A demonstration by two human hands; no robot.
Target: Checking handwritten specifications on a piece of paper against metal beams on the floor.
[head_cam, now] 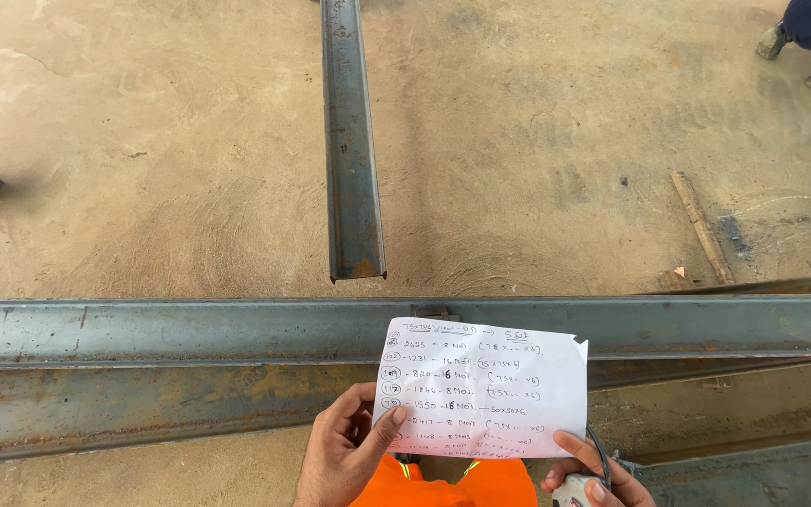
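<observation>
Head view: a white handwritten sheet (485, 390) held up over a long steel beam (190, 329) running left to right, long edge roughly parallel to it. Left hand (344, 451) closed on the sheet's lower left corner, thumb on top. Right hand (589, 474) pinching the lower right edge, fingers also curled around a small grey object (574, 490), possibly a tape measure. Shorter channel section (351, 141) lying perpendicular, beyond the beam.
</observation>
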